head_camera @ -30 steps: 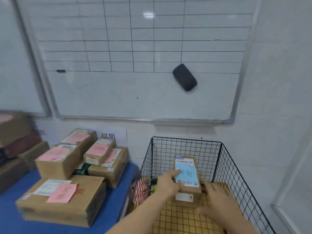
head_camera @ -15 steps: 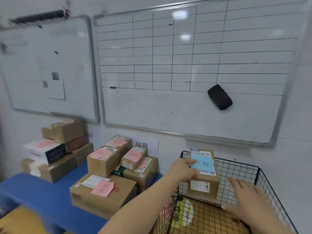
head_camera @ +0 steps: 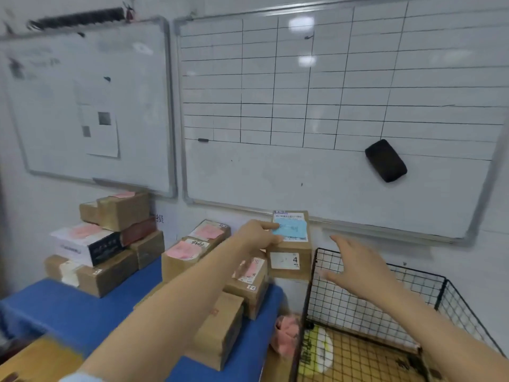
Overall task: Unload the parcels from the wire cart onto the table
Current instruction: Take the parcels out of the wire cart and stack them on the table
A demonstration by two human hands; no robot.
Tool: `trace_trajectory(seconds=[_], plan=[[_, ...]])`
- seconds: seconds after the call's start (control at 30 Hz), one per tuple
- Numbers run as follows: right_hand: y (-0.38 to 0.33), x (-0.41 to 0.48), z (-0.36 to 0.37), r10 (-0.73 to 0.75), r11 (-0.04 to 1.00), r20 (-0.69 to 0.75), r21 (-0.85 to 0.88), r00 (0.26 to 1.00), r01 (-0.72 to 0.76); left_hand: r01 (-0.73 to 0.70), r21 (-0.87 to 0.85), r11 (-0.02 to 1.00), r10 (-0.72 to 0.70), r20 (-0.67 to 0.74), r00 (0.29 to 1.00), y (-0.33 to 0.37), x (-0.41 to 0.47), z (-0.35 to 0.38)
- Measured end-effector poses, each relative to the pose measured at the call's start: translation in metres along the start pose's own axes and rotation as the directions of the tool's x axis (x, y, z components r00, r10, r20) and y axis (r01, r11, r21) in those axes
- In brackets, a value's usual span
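Observation:
My left hand (head_camera: 257, 235) grips a small brown parcel (head_camera: 292, 253) with a blue label on top and a white sticker marked 4 on its front. The parcel hangs in the air, above the gap between the blue table (head_camera: 71, 310) and the black wire cart (head_camera: 312, 293). To the right of the parcel, my right hand (head_camera: 358, 267) is spread and holds nothing, hovering over the cart's left rear corner. A yellow-and-white packet (head_camera: 319, 351) lies on the cart's floor.
Several brown parcels with pink notes (head_camera: 190, 256) crowd the table's right half; another stack (head_camera: 107, 244) stands at its back left. Two whiteboards (head_camera: 330, 175) hang on the wall behind, one with a black eraser (head_camera: 385, 160). A pink bag (head_camera: 286, 334) lies between table and cart.
My left hand has lifted the parcel out of the cart and carried it left, toward the table. My right hand has come off it and trails behind, open.

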State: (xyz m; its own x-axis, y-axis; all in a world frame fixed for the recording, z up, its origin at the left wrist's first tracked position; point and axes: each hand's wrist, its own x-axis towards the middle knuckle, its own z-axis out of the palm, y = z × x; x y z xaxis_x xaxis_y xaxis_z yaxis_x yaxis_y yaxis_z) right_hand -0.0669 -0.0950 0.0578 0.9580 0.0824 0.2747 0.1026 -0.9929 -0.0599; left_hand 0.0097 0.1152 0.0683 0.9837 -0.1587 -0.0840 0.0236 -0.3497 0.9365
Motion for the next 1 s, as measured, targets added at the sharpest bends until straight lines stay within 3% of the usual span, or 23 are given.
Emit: trace_trajectory(seconds=[0.27, 0.43, 0.6, 0.83, 1.0], plan=[[-0.117, 0.073, 0.022, -0.037, 0.997, 0.136, 0.068, 0.990, 0.028, 0.059, 0.163, 0.985, -0.057, -0.016, 0.998, -0.044, 0.041, -0.126], [-0.190, 0.129, 0.045, 0.005, 0.947, 0.156, 0.317, 0.988, -0.055, 0.054, 0.165, 0.985, -0.053, -0.010, 0.999, -0.070, 0.080, -0.187], [-0.243, 0.172, 0.076, -0.012, 0.893, 0.158, 0.446, 0.987, -0.061, 0.038, 0.163, 0.986, -0.038, -0.004, 0.999, -0.087, 0.113, -0.221], [-0.274, 0.206, 0.110, 0.048, 0.913, 0.111, 0.398, 0.993, -0.088, -0.040, 0.317, 0.948, 0.047, -0.014, 0.999, -0.110, 0.140, -0.242], [-0.280, 0.218, 0.120, 0.053, 0.929, 0.108, 0.359, 0.993, -0.088, -0.095, 0.503, 0.859, 0.097, 0.022, 0.995, -0.117, 0.147, -0.244]])
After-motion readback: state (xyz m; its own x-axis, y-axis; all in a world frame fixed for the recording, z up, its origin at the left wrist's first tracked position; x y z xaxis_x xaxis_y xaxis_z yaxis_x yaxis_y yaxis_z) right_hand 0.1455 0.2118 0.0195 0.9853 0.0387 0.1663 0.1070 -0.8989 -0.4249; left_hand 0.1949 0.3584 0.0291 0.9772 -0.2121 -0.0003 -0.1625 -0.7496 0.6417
